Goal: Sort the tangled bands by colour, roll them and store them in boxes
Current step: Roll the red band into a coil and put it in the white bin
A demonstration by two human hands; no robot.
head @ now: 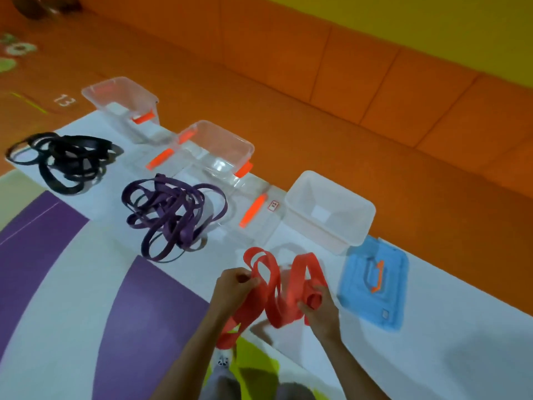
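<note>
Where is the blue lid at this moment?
In the head view the blue lid lies flat at the right, beside the right hand and just nearer than the frosted box.

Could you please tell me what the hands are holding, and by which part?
Both hold the red band: the left hand pinches a loop, the right hand grips a curled section.

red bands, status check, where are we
Left hand and right hand both grip the red bands, mostly loose loops. Black pile and purple pile lie apart. White box empty, nothing blocking it.
</note>
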